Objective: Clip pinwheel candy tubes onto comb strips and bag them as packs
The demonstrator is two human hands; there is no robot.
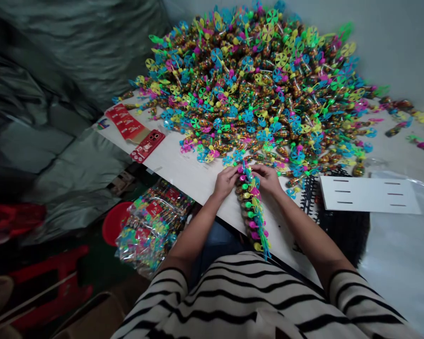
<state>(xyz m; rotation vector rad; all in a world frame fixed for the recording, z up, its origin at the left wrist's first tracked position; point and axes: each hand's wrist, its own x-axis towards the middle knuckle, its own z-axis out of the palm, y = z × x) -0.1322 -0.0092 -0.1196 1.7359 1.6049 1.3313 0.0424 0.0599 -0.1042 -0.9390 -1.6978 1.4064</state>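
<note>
A tight row of candy-filled toys [253, 212] with coloured caps and small plastic pinwheels runs along the table in front of me, towards my body. At its far end my left hand [226, 181] is closed, its fingertips on a toy with a pink cap. Across the row, my right hand [267, 179] is closed too, pinching the same end of the row from the right. The fingertips partly hide what they grip. Just beyond both hands rises a large heap of loose candy toys [247, 94] in clear bottles.
Left on the table lie a red printed strip [123, 123] and a red phone [149, 146]. A white slotted board [369, 195] rests at right, beside clear plastic sheeting [403, 259]. Below the table edge are filled plastic packs [148, 226], a red basin [115, 222] and a red stool [61, 282].
</note>
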